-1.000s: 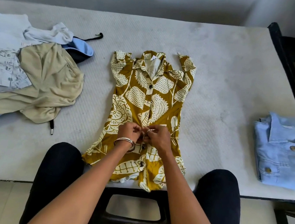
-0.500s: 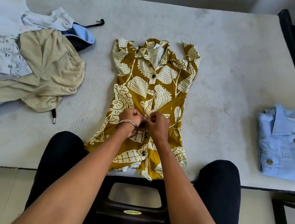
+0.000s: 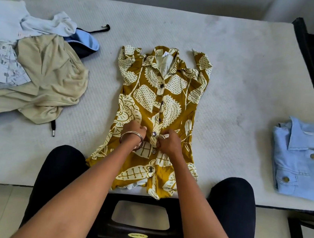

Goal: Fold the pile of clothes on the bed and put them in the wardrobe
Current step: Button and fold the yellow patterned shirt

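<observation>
A mustard leaf-print shirt (image 3: 158,117) is lying flat at the centre of the bed (image 3: 235,73), front up. The left hand (image 3: 134,133) is resting curled on the cloth left of the placket, while the right hand (image 3: 168,142) is pinching the placket edge. An unfolded pile of clothes (image 3: 39,78) is sitting at upper left, and a folded blue shirt (image 3: 304,159) at right.

Both forearms are bare, with no sleeves in view. The left hand (image 3: 134,131) carries thin metal bangles (image 3: 131,139) stacked at the wrist, silver and gold in tone. The right hand (image 3: 168,142) wears nothing visible. Both legs (image 3: 234,204) are clothed in plain dark, close-fitting trousers.
</observation>
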A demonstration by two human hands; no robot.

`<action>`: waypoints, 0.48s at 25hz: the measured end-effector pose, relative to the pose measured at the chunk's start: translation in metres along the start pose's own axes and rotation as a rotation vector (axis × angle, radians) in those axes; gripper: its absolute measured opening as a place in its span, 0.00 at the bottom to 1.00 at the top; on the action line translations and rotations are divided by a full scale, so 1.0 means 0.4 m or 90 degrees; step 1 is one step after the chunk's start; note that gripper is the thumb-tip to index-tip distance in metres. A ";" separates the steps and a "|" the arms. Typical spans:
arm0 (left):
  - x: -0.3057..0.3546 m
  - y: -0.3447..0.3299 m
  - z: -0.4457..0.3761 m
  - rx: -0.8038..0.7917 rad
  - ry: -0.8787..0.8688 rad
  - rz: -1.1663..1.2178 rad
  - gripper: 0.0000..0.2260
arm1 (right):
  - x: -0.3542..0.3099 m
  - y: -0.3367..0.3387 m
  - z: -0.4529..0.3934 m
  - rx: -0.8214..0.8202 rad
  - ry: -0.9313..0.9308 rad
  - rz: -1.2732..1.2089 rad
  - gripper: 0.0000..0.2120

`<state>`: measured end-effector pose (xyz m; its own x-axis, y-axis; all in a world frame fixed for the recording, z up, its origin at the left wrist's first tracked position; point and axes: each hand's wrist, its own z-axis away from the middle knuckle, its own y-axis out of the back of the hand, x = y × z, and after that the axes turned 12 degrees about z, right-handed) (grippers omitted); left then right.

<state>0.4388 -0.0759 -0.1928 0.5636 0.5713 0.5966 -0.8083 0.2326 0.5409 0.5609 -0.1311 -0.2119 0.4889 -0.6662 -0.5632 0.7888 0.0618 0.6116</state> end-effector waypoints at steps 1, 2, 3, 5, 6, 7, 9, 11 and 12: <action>0.004 -0.004 -0.003 0.046 -0.091 -0.059 0.10 | 0.002 0.005 -0.010 0.061 -0.001 0.012 0.06; 0.018 -0.006 0.001 0.069 -0.181 -0.067 0.07 | -0.002 0.013 -0.018 0.138 0.008 0.017 0.07; 0.035 -0.011 -0.004 0.073 -0.267 -0.059 0.06 | -0.014 0.025 -0.027 0.196 0.031 0.013 0.08; 0.075 -0.035 -0.016 0.037 -0.371 -0.068 0.07 | -0.038 0.041 -0.057 0.221 0.116 0.021 0.11; 0.090 -0.053 -0.028 0.013 -0.374 -0.099 0.08 | -0.051 0.043 -0.073 0.193 0.158 0.041 0.12; 0.098 -0.071 -0.040 0.005 -0.351 -0.135 0.09 | -0.059 0.037 -0.085 0.161 0.186 0.073 0.13; 0.091 -0.101 -0.070 0.018 -0.251 -0.179 0.12 | -0.058 0.013 -0.116 0.141 0.203 0.144 0.14; 0.079 -0.113 -0.093 0.036 -0.196 -0.194 0.15 | -0.045 -0.011 -0.138 0.167 0.199 0.159 0.14; 0.076 -0.116 -0.106 0.036 -0.189 -0.204 0.17 | -0.043 -0.018 -0.144 0.179 0.190 0.144 0.14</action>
<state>0.4862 -0.0361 -0.2248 0.8158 0.2240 0.5332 -0.5783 0.3134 0.7532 0.5685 -0.0772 -0.2386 0.7554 -0.4142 -0.5078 0.5384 -0.0494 0.8412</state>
